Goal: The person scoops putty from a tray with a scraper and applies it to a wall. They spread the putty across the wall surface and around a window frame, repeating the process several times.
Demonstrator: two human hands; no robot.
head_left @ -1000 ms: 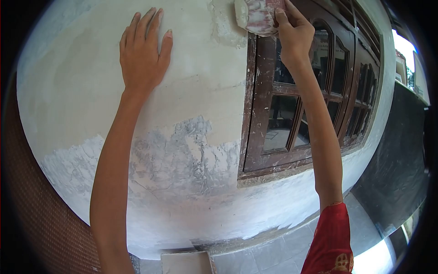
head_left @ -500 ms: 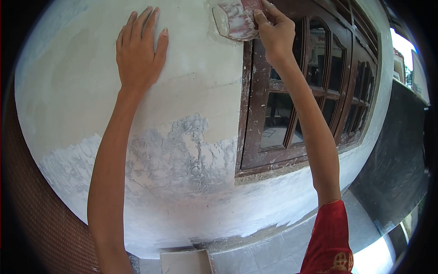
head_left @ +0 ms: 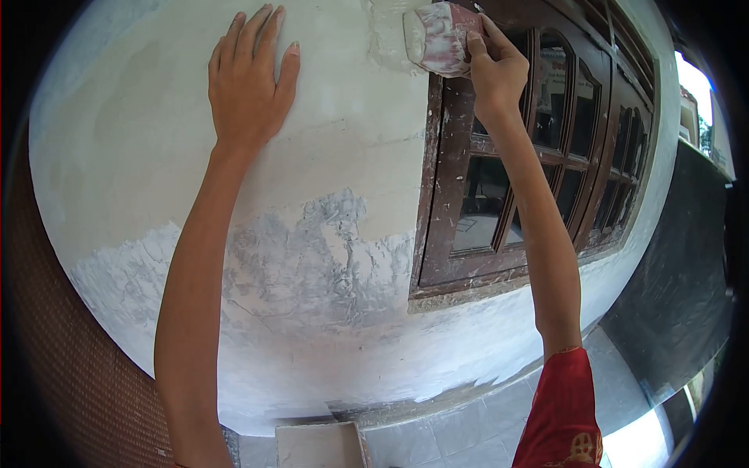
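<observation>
My left hand (head_left: 251, 86) lies flat against the plastered wall (head_left: 343, 148) at the upper left, its fingers stretched out. High up beside the window frame, my right hand (head_left: 499, 74) pinches a red putty scraper (head_left: 445, 37) smeared with whitish paste. The scraper's blade edge faces left, next to a patch of wet putty (head_left: 388, 35) on the wall. Part of the scraper overlaps the upper corner of the brown wooden window (head_left: 449, 195).
Below, the wall shows rough grey and white patches (head_left: 312, 257). On the tiled floor (head_left: 437, 433), a box-like container (head_left: 320, 446) stands at the wall's foot. A woven brown surface (head_left: 78, 374) borders the left; a dark panel (head_left: 663, 288) stands at right.
The scraper and my right hand have shifted right, off the wall's edge and toward the window, uncovering the wet putty patch. The view has turned slightly; my left hand stays flat.
</observation>
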